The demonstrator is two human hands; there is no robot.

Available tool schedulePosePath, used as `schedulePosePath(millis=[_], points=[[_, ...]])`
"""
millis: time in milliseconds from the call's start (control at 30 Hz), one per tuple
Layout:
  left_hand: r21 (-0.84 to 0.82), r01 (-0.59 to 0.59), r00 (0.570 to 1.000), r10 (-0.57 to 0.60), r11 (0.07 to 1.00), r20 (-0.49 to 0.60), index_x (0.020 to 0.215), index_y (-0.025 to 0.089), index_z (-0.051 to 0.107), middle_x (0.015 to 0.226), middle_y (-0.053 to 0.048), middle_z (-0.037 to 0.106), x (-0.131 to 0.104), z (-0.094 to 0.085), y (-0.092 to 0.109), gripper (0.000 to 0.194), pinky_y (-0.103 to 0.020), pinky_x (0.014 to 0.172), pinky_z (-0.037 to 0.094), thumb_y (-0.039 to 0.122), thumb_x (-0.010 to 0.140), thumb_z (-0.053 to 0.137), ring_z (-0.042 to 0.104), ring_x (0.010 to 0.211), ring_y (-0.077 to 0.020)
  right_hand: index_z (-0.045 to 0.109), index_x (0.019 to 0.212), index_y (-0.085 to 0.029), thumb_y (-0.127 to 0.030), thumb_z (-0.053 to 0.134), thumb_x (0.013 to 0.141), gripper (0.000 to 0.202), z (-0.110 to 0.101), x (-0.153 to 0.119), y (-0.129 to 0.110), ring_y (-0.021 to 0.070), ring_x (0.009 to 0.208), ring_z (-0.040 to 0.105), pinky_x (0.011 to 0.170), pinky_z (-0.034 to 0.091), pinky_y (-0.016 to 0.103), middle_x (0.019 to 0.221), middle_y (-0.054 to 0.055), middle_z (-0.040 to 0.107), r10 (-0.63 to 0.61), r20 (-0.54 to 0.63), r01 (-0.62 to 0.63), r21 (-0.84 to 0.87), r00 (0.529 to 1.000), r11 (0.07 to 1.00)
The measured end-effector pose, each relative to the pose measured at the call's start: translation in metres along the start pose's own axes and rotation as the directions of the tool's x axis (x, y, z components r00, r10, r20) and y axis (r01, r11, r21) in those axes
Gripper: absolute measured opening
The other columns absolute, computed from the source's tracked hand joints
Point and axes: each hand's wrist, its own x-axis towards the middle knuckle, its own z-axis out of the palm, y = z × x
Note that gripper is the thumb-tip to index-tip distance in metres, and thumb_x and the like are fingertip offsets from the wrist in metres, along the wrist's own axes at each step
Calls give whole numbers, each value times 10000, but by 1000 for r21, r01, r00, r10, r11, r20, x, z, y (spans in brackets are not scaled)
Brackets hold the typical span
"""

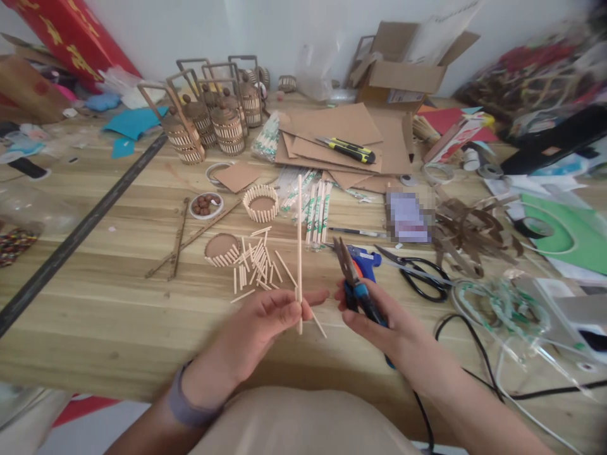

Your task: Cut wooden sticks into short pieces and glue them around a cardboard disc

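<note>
My left hand [277,314] pinches a long wooden chopstick [300,240] upright, and a short stick seems held alongside its lower end. Pliers with blue and black handles [363,294] are gripped in my right hand [384,316], jaws pointing up and away from me, apart from the chopstick. Just beyond my left hand lies a loose pile of short cut sticks [260,262]. Two round cardboard bases edged with short sticks stand behind it: a fuller ring [260,205] and a partly edged one [221,251].
Finished stick baskets with tall handles [229,129] stand at the back left. A yellow-black utility knife [348,150] lies on cardboard sheets. Black scissors [422,275] and a blue glue gun [367,256] are near my right hand. Wrapped chopsticks [318,208] and a bowl of brown balls [206,205] lie ahead.
</note>
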Motion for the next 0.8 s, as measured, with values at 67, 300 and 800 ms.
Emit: schedulePosePath(millis=[67,300,800], points=[[61,-27,999,25,998,40,790,221,705,1228,-43,703,-3,2,2,250,-359,1024,348,459,860,676,578,1194,-255,631,1060,-238,-503,737,744,426,9,4,-3,216,869,610,797,502,344,963,47,672,-32,-52,36,79,998,996],[309,-11,1000,2,951,30,758,218,718,868,-21,708,-8,8,12,297,-286,773,400,489,853,644,606,862,-206,599,1002,-229,-438,805,673,441,25,6,-13,188,769,636,694,491,307,876,20,623,21,-65,-2,291,998,957],[322,21,999,-34,946,35,772,221,708,975,-44,746,-9,8,11,283,-330,900,433,482,851,633,639,1040,-253,572,1018,-213,-367,664,754,319,22,8,-5,166,677,581,658,473,324,858,26,646,13,-8,-11,218,1000,976]])
